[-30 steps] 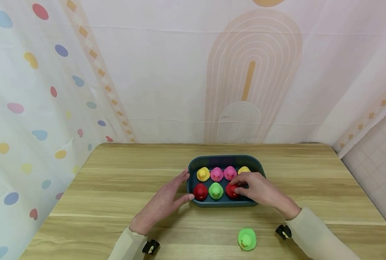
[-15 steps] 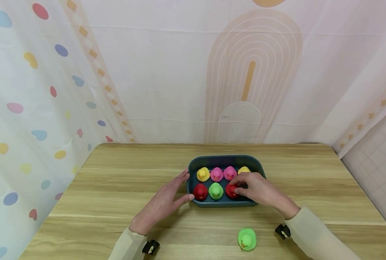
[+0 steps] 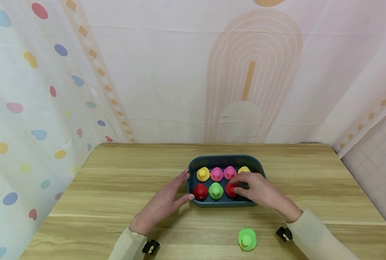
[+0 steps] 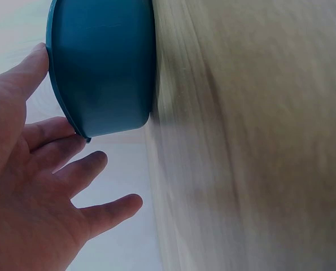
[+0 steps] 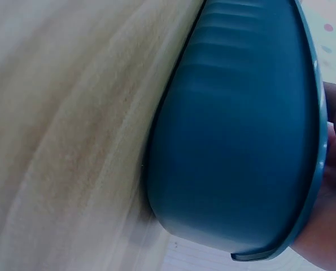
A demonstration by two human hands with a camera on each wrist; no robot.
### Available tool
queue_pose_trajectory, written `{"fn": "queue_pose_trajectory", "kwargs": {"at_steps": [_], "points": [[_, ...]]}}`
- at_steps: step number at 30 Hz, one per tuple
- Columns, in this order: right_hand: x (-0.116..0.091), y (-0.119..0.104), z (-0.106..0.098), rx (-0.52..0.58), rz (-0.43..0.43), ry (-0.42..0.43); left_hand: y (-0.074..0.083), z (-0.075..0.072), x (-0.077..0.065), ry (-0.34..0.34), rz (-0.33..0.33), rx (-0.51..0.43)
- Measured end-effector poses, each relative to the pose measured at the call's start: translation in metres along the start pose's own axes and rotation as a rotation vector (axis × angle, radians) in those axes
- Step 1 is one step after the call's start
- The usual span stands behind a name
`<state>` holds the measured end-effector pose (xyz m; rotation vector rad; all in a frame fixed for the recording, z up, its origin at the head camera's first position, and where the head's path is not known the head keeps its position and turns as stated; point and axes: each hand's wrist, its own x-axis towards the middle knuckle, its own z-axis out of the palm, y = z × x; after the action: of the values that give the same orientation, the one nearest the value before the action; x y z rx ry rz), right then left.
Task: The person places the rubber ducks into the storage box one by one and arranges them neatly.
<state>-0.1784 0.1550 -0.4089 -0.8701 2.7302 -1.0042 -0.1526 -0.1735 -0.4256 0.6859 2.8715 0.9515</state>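
Observation:
In the head view a dark blue-green tub [image 3: 225, 204] stands on the table with small rubber ducks inside. My right hand [image 3: 259, 189] reaches over its right end, thumb and fingertips pinching a red rubber duck [image 3: 230, 190] in the front row. My left hand [image 3: 163, 202] lies at the left end with fairly straight fingers. The left wrist view shows the left thumb and fingertips [image 4: 40, 53] touching the rim, with other fingers spread apart from it. Beside the held duck sit a green duck [image 3: 216, 191] and another red duck [image 3: 200, 191]. The tub wall hides the right fingertips in the right wrist view.
Along the tub's back row are a yellow duck [image 3: 203, 174], two pink ducks and a second yellow duck [image 3: 244, 169], partly covered by the right hand. Another green duck [image 3: 246, 239] lies on the wooden table [image 3: 115, 187] in front. A patterned curtain [image 3: 167, 72] hangs behind.
My right hand and the red duck have shifted very slightly left. The left hand, the tub and the other ducks have stayed in place.

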Motion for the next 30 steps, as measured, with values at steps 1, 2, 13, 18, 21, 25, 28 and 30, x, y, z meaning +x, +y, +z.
{"fn": "queue_pose_trajectory", "kwargs": {"at_steps": [1, 2, 13, 18, 21, 25, 28, 30], "points": [[-0.002, -0.001, 0.000, 0.004, -0.004, 0.016, 0.000, 0.000, 0.000, -0.001, -0.001, 0.001], [-0.005, -0.002, 0.000, 0.005, -0.006, 0.033, 0.001, 0.000, 0.000, -0.003, -0.001, 0.002], [-0.030, -0.011, 0.005, 0.041, -0.012, 0.246, 0.002, 0.000, 0.001, -0.003, -0.007, 0.009], [-0.038, -0.015, 0.006, 0.048, -0.029, 0.297, 0.000, 0.000, 0.002, -0.005, -0.002, 0.003], [-0.043, -0.018, 0.005, 0.051, -0.036, 0.308, 0.000, 0.000, 0.002, -0.006, -0.001, 0.000], [-0.048, -0.021, 0.004, 0.046, -0.054, 0.319, 0.000, 0.000, 0.002, -0.006, 0.001, -0.007], [-0.053, -0.023, 0.005, 0.047, -0.077, 0.329, 0.000, 0.001, 0.003, -0.008, 0.003, -0.011], [-0.056, -0.024, 0.005, 0.050, -0.097, 0.337, -0.001, 0.001, 0.003, -0.010, 0.003, -0.014]]}}
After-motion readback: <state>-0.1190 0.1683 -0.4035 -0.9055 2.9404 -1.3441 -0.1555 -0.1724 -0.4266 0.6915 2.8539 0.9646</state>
